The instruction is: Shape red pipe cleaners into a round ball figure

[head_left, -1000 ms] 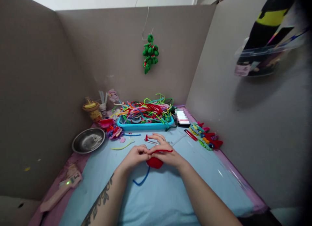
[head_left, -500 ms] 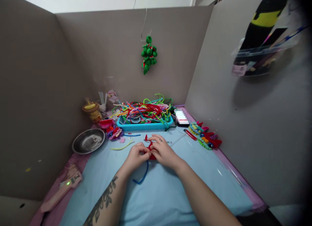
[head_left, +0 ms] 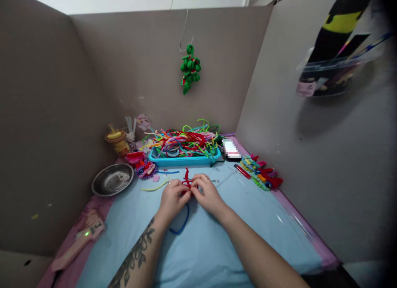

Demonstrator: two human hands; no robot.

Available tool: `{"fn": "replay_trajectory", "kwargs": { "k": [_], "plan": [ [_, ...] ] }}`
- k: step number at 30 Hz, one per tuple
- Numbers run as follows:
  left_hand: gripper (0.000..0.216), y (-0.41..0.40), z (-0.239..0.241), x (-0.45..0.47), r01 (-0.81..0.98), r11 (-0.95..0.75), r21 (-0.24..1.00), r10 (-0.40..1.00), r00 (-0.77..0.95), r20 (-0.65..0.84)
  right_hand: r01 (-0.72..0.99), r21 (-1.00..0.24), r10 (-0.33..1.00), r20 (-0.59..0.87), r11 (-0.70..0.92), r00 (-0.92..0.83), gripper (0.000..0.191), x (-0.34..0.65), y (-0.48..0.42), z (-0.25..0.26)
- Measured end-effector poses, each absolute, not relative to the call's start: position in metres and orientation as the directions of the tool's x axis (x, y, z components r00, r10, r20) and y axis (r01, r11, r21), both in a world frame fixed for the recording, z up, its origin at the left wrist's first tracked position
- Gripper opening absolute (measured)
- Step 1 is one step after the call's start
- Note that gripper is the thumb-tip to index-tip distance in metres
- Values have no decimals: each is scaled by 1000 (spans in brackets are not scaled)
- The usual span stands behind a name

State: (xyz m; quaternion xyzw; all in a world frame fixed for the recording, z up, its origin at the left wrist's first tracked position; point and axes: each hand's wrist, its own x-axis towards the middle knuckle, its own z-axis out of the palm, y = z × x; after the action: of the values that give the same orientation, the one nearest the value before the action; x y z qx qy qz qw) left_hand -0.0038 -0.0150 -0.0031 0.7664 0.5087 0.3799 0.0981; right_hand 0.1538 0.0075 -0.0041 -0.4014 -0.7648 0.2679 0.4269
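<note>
The red pipe cleaner (head_left: 187, 179) is a short, fuzzy, bent piece with one end sticking up above the knuckles. It sits mid-worktop, pinched between the left hand (head_left: 172, 198) and the right hand (head_left: 207, 193). Both sets of fingers are closed on it, and the two hands meet at the fingertips, hiding most of the piece.

A blue pipe cleaner (head_left: 181, 225) curves on the pale blue worktop (head_left: 217, 246) just below the hands. A yellow strand (head_left: 155, 186) lies to the left. Behind the hands, a turquoise tray (head_left: 186, 160) is heaped with mixed colours. A metal bowl (head_left: 112, 179) stands at the left, and a row of finished pieces (head_left: 262, 176) lies at the right.
</note>
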Motion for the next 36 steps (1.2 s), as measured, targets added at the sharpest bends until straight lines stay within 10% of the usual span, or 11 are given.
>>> {"fn": "replay_trajectory", "kwargs": {
  "k": [6,36],
  "plan": [
    [10,-14,7,-10,429,-336,838,938,234,256,111,-903,852,343,415,-395,9,163,11,2],
    [20,-24,12,-22,231,-153,961,752,658,-39,-93,-847,429,355,523,-830,5,178,0,31]
  ]
}}
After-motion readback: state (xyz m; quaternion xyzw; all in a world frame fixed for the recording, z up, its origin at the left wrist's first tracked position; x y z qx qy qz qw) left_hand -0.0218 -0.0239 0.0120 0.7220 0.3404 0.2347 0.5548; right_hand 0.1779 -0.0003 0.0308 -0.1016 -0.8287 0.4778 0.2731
